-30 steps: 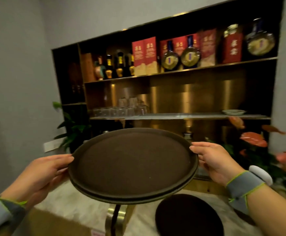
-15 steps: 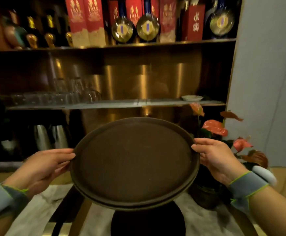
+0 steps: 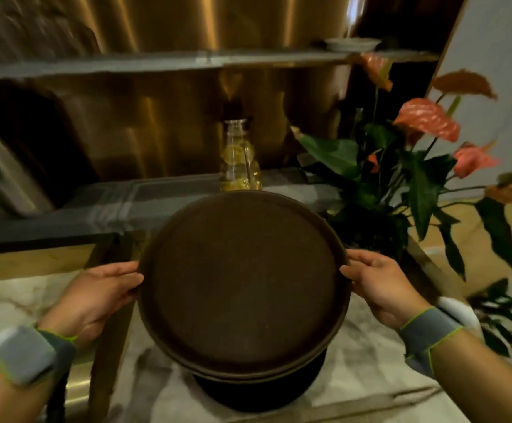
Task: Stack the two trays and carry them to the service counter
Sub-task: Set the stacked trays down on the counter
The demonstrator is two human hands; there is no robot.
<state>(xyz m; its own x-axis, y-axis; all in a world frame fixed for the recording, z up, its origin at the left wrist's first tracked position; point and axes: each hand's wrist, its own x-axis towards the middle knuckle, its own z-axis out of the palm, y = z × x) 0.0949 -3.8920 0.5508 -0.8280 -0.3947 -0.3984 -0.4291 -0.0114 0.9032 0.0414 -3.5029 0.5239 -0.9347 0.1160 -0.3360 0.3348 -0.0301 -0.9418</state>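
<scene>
Two round dark brown trays (image 3: 242, 285) lie stacked, one nested in the other, and I hold them level in the middle of the view. My left hand (image 3: 96, 297) grips the stack's left rim, thumb on top. My right hand (image 3: 376, 288) grips the right rim the same way. The stack hovers over the white marbled counter (image 3: 367, 370). Directly beneath the trays a dark round shape (image 3: 261, 395) lies on the counter, mostly hidden by them.
A glass bottle (image 3: 240, 160) with yellow contents stands on the grey ledge (image 3: 96, 206) behind the trays. A potted plant (image 3: 401, 166) with red flowers fills the right side. A small plate (image 3: 352, 43) sits on the upper shelf. Gold panels back the shelving.
The view has dropped and closed in on the counter; the bottle shelf has left the frame. The trays, still held by both hands, now hang lower, right above the dark round shape.
</scene>
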